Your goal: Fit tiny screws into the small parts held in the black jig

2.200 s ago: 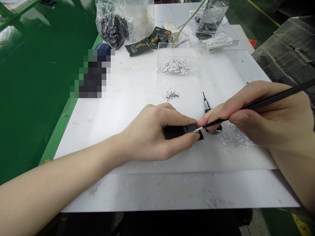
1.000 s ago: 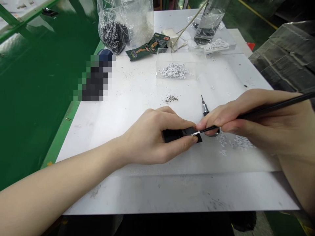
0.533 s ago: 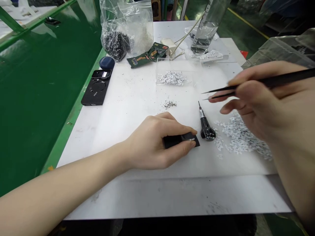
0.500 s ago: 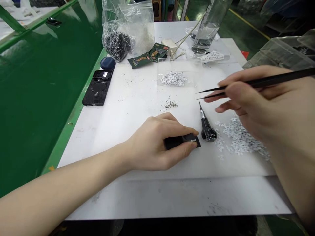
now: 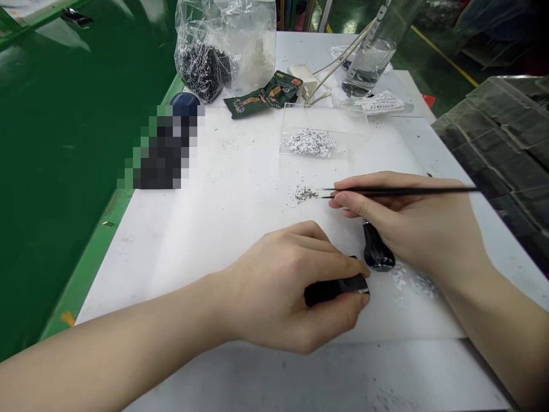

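Observation:
My left hand [image 5: 287, 286] is shut on a small flat black piece [image 5: 337, 290], which shows only between the thumb and fingers, with a bright metal spot at its right end. My right hand [image 5: 407, 223] pinches long, fine black tweezers [image 5: 398, 191], their tips pointing left just short of a small pile of dark specks [image 5: 306, 194]. A black-handled precision screwdriver [image 5: 376, 249] lies below my right hand, its shaft hidden behind the fingers. Scattered white bits [image 5: 414, 281] lie on the white sheet [image 5: 240, 229] near my right wrist.
A clear plastic box [image 5: 323, 131] holds white bits. Behind it are a plastic bag [image 5: 201, 68] of black pieces, green packets [image 5: 261, 97], a white charger [image 5: 300, 74] and a glass bottle [image 5: 369, 68]. A blurred dark phone [image 5: 160, 157] lies left; crumpled dark plastic [image 5: 493, 126] lies right.
My right hand has dropped lower and now holds the tweezers nearly level, over the sheet near the specks. The view has shifted, and the black piece stays in my left hand.

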A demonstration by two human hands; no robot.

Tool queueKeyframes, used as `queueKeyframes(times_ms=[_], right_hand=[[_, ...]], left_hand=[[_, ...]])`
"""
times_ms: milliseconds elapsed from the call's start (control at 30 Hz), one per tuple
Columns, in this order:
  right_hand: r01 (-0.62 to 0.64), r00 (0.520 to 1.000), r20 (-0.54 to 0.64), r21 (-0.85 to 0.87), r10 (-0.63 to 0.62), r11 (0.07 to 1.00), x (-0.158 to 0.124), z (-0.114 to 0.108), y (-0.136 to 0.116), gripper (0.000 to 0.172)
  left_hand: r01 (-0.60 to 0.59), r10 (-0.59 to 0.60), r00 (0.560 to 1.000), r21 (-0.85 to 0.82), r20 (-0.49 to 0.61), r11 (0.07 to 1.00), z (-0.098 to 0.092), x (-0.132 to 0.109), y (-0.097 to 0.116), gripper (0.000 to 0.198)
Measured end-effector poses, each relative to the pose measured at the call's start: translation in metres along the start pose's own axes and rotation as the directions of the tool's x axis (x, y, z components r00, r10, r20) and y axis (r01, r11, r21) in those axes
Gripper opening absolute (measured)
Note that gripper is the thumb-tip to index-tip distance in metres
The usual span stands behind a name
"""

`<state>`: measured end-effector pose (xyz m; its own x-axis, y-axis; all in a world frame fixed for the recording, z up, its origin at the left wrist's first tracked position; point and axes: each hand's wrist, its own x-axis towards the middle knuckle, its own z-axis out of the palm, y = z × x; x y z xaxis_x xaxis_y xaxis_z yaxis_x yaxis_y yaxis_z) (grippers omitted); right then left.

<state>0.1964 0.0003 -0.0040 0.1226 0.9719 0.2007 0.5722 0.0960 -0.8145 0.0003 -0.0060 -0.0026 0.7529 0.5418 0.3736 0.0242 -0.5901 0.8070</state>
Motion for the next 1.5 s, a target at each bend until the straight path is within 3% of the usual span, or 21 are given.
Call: queueKeyframes(times_ms=[133,300,967,1133,1333,1500], right_hand=[[0.053,0.996,-0.066,-0.094,-0.059,0.994,-0.002,0.001,0.003,0.011],[0.047,0.997,-0.054,-0.046,-0.049,0.998,-0.005,0.002,0.003,0.011],[0.073,0.997,0.007,-0.148,-0.073,0.986,-0.003,0.003,0.005,0.009],[0.088,0.996,0.014,-0.153,-0.087,0.984,-0.004,0.003,0.006,0.009],[0.100,0.993,-0.048,-0.175,-0.110,0.979,-0.005,-0.001,-0.002,0.007],[0.150,0.986,-0.072,0.002,-0.149,0.989,-0.010,-0.022,-0.011,0.006]], left_hand=[[0.023,-0.023,0.999,-0.004,0.038,1.000,-0.001,0.000,0.000,0.015],[0.052,-0.051,0.998,-0.006,0.043,0.999,-0.001,0.000,0.001,0.014],[0.079,-0.079,0.996,-0.022,0.029,0.997,-0.001,0.001,0.001,0.011],[0.025,-0.022,0.997,-0.039,0.068,0.999,-0.003,0.003,-0.003,0.013],[0.048,-0.049,0.999,0.012,0.019,0.999,-0.001,-0.001,0.001,0.012],[0.003,-0.001,1.000,0.064,-0.025,0.998,-0.002,-0.003,0.000,0.016]])
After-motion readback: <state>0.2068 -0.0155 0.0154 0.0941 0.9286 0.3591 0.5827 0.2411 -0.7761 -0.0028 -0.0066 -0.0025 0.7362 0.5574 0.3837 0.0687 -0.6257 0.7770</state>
